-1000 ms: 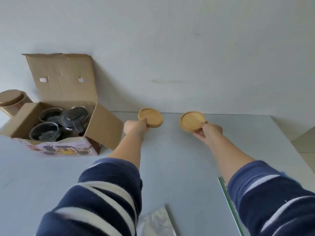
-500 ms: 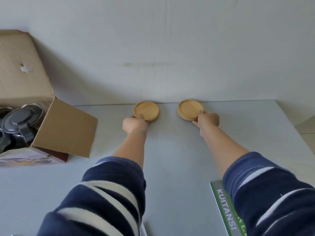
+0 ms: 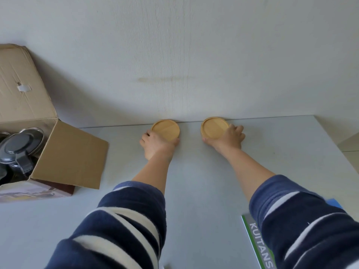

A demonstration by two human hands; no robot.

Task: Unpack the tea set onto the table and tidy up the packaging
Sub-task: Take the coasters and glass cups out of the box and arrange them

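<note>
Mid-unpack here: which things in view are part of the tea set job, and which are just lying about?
Part of the job:
left coaster, under the left hand
right coaster, under the right hand
cardboard box, open
teapot, still in the box

Lying about:
green-edged booklet at the table's near right

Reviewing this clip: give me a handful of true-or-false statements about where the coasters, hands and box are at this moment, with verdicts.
1. Each hand rests on one round wooden coaster at the table's far edge by the wall. True: left hand on the left coaster, right hand on the right coaster.
2. The two coasters are stacked. False: they lie side by side, apart.
3. The open brown cardboard box sits left of the hands. True.
4. The box is empty. False: a dark-lidded glass teapot is inside.
5. A green-edged booklet lies near the right sleeve. True.
</note>
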